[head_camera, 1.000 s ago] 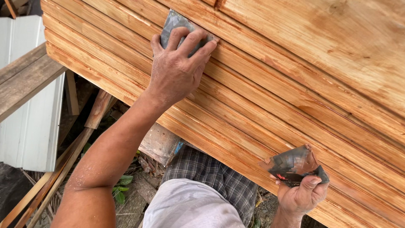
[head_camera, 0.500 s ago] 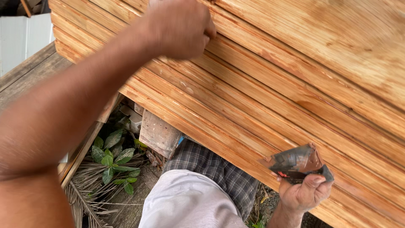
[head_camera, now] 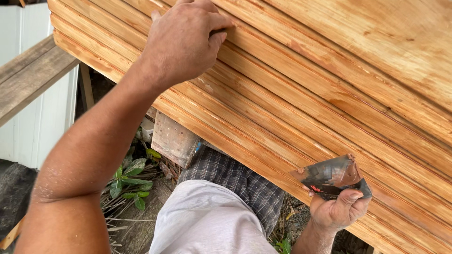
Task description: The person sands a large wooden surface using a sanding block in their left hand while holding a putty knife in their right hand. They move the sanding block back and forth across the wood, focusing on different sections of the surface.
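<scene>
My left hand [head_camera: 188, 42] presses flat on the grooved wooden panel [head_camera: 329, 99], fingers curled over a thin grey pad. Only a dark sliver of the pad [head_camera: 219, 32] shows at my fingertips. The panel is orange-brown, with long ridges that run diagonally down to the right. Low on the right, below the panel's edge, my right hand [head_camera: 339, 209] grips a bent dark grey sheet [head_camera: 329, 174] smeared with reddish-brown paste. That sheet touches the panel's lowest ridge.
A weathered grey plank [head_camera: 28, 80] juts in at the left, in front of a white corrugated sheet [head_camera: 14, 136]. A wooden block [head_camera: 173, 138] stands under the panel. Green plants [head_camera: 127, 178] grow on the ground. My checked shorts [head_camera: 235, 176] and white shirt [head_camera: 202, 221] fill the bottom middle.
My left hand has slid along the grooves towards the panel's top and now covers the grey pad that showed above my fingers earlier. My right hand has stayed put with its sheet.
</scene>
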